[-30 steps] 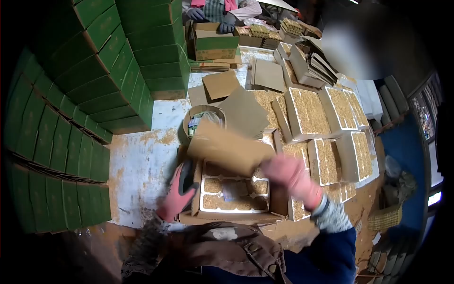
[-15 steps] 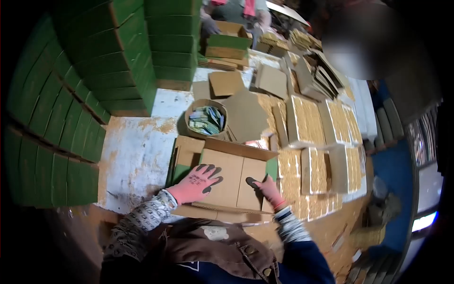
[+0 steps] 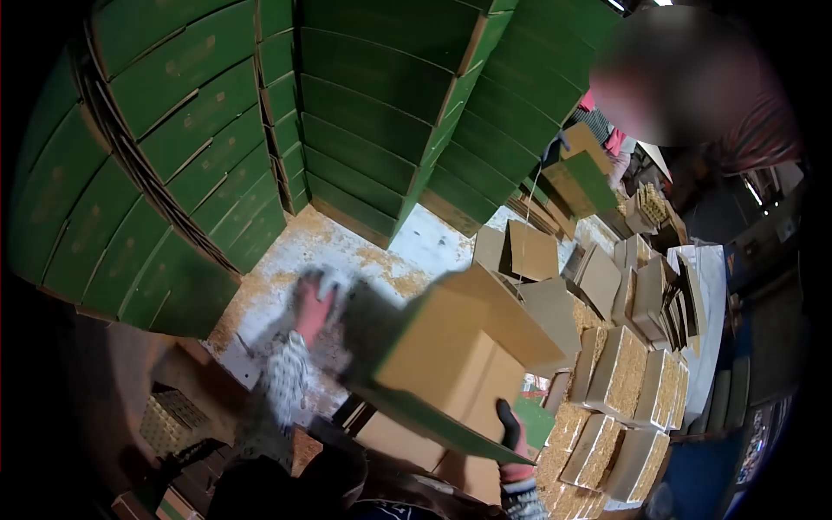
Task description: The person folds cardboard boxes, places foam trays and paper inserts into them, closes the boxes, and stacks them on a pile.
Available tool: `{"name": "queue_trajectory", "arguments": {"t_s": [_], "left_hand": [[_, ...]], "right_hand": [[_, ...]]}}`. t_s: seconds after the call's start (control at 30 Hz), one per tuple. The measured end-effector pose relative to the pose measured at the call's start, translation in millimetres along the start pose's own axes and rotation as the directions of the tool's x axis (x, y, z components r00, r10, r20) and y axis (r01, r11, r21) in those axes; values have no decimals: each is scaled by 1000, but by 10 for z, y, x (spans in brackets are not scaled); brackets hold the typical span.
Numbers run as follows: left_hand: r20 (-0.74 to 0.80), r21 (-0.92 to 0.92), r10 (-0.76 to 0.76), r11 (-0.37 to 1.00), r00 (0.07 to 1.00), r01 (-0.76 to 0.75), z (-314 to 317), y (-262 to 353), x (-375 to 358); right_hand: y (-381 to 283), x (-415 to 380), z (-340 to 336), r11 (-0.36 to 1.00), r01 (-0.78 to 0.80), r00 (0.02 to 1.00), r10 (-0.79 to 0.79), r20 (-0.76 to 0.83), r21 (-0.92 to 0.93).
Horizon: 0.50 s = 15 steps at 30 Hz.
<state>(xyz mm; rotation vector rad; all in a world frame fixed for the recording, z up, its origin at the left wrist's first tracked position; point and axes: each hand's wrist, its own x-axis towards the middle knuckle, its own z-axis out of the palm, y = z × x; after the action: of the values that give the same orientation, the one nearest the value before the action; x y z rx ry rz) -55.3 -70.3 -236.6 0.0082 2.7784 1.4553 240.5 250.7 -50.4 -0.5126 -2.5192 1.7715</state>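
Note:
An open cardboard box (image 3: pixel 433 355), brown inside and green outside, is tilted up in front of me. My right hand (image 3: pixel 514 438), in a pink glove with dark fingertips, grips its near right edge, the thumb inside and the other fingers mostly hidden. To the left, my left hand (image 3: pixel 314 310) is held apart from the box over the white tabletop (image 3: pixel 364 260). Its fingers look spread, though motion blurs them, and nothing shows in them. Beneath the box lie more flat cardboard pieces (image 3: pixel 399 440).
Tall stacks of green boxes (image 3: pixel 373 113) stand along the left and back. On the right are several open boxes (image 3: pixel 620 368) packed with yellowish, crumbly-looking contents. Another person (image 3: pixel 598 130) is at the far end beside a green-and-brown box (image 3: pixel 576 178).
My left hand has left the box and moved left over the table. The box is now raised and tilted in my right hand. The view has turned left.

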Motion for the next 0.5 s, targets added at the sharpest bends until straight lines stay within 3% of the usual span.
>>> {"name": "queue_trajectory", "arguments": {"t_s": [0.03, 0.1, 0.13, 0.17, 0.2, 0.23, 0.27, 0.3, 0.37, 0.4, 0.43, 0.47, 0.5], "left_hand": [[-109, 553, 43, 833, 993, 25, -370, 140, 87], [-224, 615, -16, 774, 974, 154, -443, -544, 97], [-178, 404, 28, 914, 984, 47, -315, -930, -120], [-146, 176, 92, 982, 985, -65, -247, -1208, -389], [-88, 584, -56, 806, 995, 97, -348, -745, -815], [-66, 592, -3, 805, 998, 42, -255, -627, -1223], [70, 466, 223, 854, 972, -230, -266, -589, -1648], [246, 334, 140, 917, 959, -220, -296, -252, -2004], [280, -85, 449, 892, 848, -444, -88, -558, -2475], [316, -94, 468, 881, 825, -464, -81, -487, -2510], [109, -222, 320, 931, 941, -291, -76, -332, -2623], [-76, -379, 100, 917, 992, -121, -97, -146, -2768], [67, -281, 55, 959, 996, -34, -374, 516, -2472]], "right_hand": [[10, 243, 208, 929, -155, 988, 142, 63, 337], [-81, 693, 627, 908, -121, 977, 36, 212, 402], [-95, 873, 816, 932, 288, 924, -330, 192, 220], [-306, 1154, 1148, 873, -68, 974, -47, 223, 483], [-420, 1358, 1455, 751, -195, 975, 81, 205, 631], [-439, 1490, 1711, 581, -297, 954, 212, 211, 758], [-303, 1611, 1917, 664, -265, 963, 215, 161, 700], [-74, 1737, 2070, 741, -232, 971, 212, 108, 630], [495, 1804, 2243, 851, -382, 923, 372, 101, 360], [270, 1600, 2081, 868, -391, 917, 395, 50, 306], [24, 1307, 1812, 817, -398, 917, 369, 150, 418], [-24, 1006, 1563, 954, -176, 984, 173, 32, 244], [-53, 649, 1234, 972, 13, 1000, -15, 4, 234]]}}
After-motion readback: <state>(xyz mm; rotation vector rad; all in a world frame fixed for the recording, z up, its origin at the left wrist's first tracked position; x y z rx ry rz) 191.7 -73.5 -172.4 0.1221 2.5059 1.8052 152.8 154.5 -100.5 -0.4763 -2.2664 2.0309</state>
